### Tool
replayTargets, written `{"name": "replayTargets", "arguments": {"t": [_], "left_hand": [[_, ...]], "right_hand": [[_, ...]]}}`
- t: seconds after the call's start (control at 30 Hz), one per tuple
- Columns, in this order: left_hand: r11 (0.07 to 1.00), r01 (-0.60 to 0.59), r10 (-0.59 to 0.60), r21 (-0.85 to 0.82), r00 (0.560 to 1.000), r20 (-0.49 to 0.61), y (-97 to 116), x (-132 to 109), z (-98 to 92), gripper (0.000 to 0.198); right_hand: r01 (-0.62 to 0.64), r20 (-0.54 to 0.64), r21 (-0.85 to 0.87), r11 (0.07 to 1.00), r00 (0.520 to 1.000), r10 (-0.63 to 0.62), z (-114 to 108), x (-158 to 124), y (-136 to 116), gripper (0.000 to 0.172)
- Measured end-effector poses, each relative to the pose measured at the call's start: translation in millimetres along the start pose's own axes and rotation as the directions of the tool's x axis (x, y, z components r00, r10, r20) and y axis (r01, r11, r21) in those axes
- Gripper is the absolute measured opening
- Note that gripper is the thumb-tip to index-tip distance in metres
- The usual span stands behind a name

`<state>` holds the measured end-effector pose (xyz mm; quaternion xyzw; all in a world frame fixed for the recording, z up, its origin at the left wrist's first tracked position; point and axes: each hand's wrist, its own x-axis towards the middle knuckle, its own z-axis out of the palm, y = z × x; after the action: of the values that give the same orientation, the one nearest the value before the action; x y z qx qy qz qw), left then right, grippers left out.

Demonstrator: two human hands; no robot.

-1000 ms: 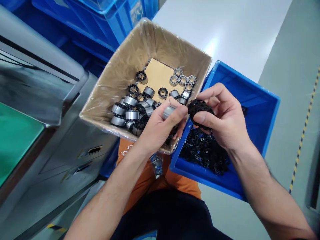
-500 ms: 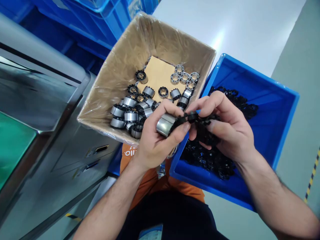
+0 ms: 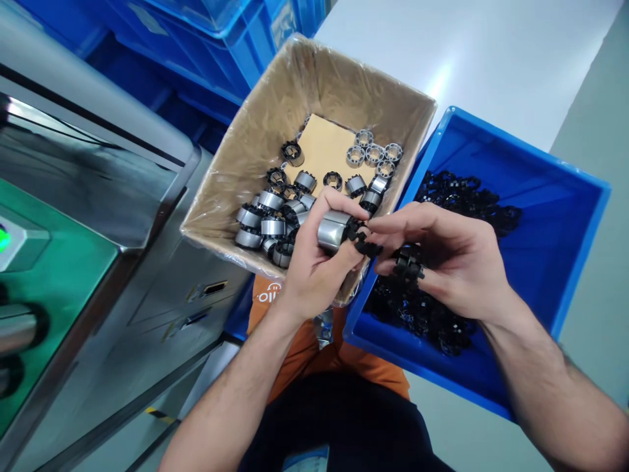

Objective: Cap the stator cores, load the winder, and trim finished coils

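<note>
My left hand is closed around a shiny metal stator core. A black toothed plastic insulator sits at the core's right end, tilted, and I cannot tell whether it is seated. The fingertips of my right hand reach up to that piece. A small stack of black plastic insulators is held between the thumb and curled fingers of this same hand. Both hands are above the gap between a plastic-lined cardboard box and a blue bin.
Inside the box lie stator cores with black ends, several bare cores and a cardboard sheet. Black insulators are heaped in the bin. A metal machine with a green panel stands left; blue crates are behind.
The right hand has drawn slightly away from the core, its fingers now straighter along the top. The black insulator stays by the core in the left hand. The view has shifted left.
</note>
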<state>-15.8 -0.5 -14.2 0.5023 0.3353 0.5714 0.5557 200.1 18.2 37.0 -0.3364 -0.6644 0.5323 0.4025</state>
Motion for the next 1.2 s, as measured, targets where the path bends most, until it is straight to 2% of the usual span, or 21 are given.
{"name": "replayTargets", "arguments": {"t": [0.13,0.27,0.47,0.7,0.8,1.0,1.13,1.2], "left_hand": [[0.991,0.079,-0.072,-0.111,0.995,0.067,0,0,2.3,0.037],[0.972,0.143,-0.14,-0.185,0.99,0.029,5,-3,7.4,0.033],[0.952,0.284,-0.281,-0.115,0.959,0.047,14,-8,6.1,0.05],[0.932,0.297,-0.284,-0.207,0.954,0.094,15,-4,3.9,0.04],[0.932,0.319,-0.307,-0.173,0.947,0.096,15,-3,3.2,0.044],[0.911,0.366,-0.328,-0.192,0.922,0.205,11,-6,-3.9,0.038],[0.917,0.345,-0.301,-0.203,0.928,0.217,9,-9,-6.1,0.037],[0.917,0.36,-0.324,-0.171,0.923,0.207,10,-9,-6.4,0.041]], "right_hand": [[0.053,-0.126,-0.099,0.994,0.99,-0.065,4,-5,1,0.033],[-0.01,-0.252,-0.049,0.999,0.968,-0.003,12,-6,3,0.043],[-0.119,-0.218,0.069,0.99,0.967,0.132,21,-3,3,0.045],[-0.134,-0.237,0.12,0.984,0.958,0.16,25,-7,3,0.046],[-0.148,-0.248,0.1,0.984,0.954,0.168,24,-7,4,0.046],[-0.067,-0.199,0.074,0.995,0.977,0.08,20,-6,5,0.045],[-0.137,-0.228,0.17,0.976,0.958,0.174,22,-4,5,0.045],[-0.133,-0.226,0.137,0.982,0.961,0.161,23,-5,3,0.041]]}}
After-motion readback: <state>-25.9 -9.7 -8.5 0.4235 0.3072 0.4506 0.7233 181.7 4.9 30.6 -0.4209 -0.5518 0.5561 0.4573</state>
